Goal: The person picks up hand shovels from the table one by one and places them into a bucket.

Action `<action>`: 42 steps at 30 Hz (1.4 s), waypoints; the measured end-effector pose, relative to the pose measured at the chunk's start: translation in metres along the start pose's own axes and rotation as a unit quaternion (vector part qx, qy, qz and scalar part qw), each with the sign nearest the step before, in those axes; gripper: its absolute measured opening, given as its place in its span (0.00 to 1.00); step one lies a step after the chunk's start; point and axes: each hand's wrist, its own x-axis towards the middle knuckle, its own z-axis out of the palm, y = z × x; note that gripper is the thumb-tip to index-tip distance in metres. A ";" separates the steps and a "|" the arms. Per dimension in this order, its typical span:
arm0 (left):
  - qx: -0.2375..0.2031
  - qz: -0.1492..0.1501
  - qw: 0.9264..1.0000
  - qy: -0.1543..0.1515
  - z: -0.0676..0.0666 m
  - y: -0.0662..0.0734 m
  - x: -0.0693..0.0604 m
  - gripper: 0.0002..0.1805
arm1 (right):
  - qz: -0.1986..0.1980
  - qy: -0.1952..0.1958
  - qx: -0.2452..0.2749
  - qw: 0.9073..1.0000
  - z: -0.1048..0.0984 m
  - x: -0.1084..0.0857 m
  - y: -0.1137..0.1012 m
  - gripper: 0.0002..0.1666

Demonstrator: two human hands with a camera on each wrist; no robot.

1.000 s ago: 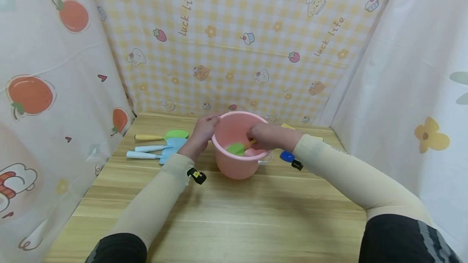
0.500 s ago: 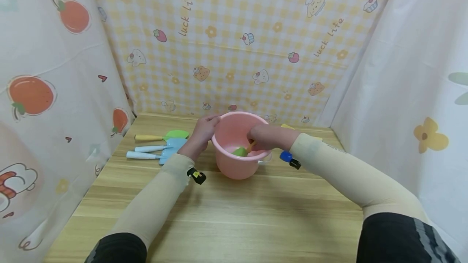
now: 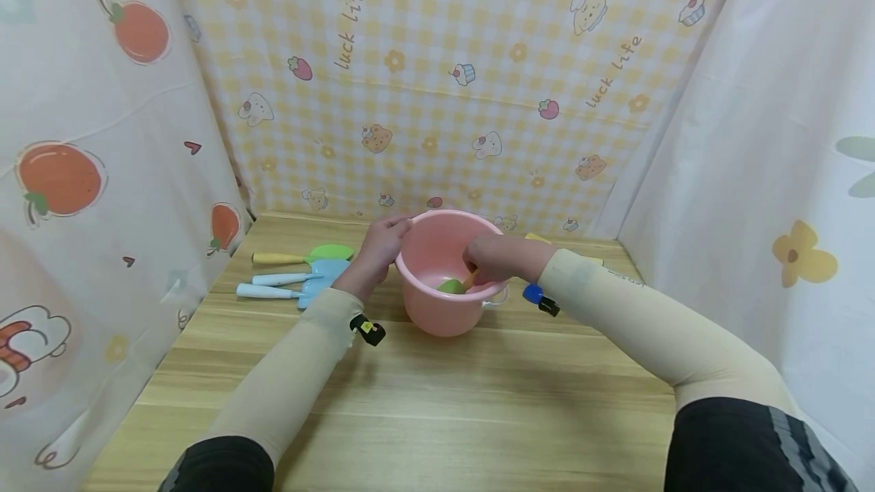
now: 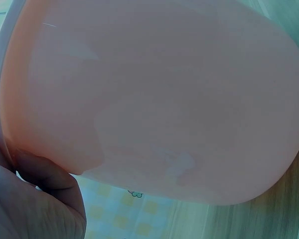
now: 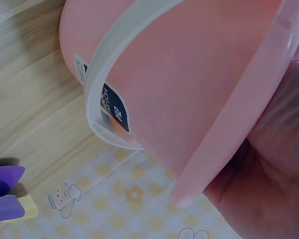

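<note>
A pink bucket (image 3: 440, 313) stands upright on the wooden table. My left hand (image 3: 375, 253) grips its rim on the left, with fingers and thumb curled over the edge; the left wrist view shows this hand (image 4: 40, 199) beside the bucket wall (image 4: 164, 99). Reaching over the right side of the rim, my right hand (image 3: 497, 255) holds a small toy shovel (image 3: 451, 287) by its orange-yellow handle. The shovel's green blade points down inside the bucket. In the right wrist view the fingers of my right hand (image 5: 274, 174) are hidden behind the rim.
Left of the bucket lie a green shovel (image 3: 330, 251) with a yellow handle and two light blue shovels (image 3: 317, 283). Purple-bladed pieces (image 5: 7, 194) lie to the right, partly covered by my forearm in the head view. A white bail handle (image 5: 102, 89) hangs outside the bucket.
The shovel in my right hand has gone lower into the bucket and slightly right, with less of its green blade showing. My left hand stays on the rim.
</note>
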 end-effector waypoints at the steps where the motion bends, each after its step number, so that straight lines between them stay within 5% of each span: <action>1: 0.002 0.000 1.000 0.000 0.000 0.000 0.000 0.23 | 0.002 -0.001 0.001 1.000 0.000 0.000 0.000 0.12; 12: 0.002 -0.001 1.000 -0.002 0.000 -0.002 0.001 0.24 | -0.009 0.025 -0.032 0.999 0.000 -0.004 -0.001 0.08; 22: 0.007 0.001 1.000 -0.003 0.000 0.000 0.000 0.25 | 0.024 0.048 0.042 0.998 -0.007 -0.020 0.002 0.04; 30: 0.010 0.002 1.000 -0.002 0.000 0.001 -0.001 0.25 | 0.005 0.108 0.029 0.994 -0.013 -0.042 0.007 0.15; 42: 0.006 0.003 1.000 0.001 0.000 0.000 -0.001 0.24 | 0.011 0.202 0.039 0.979 -0.011 -0.088 0.038 0.08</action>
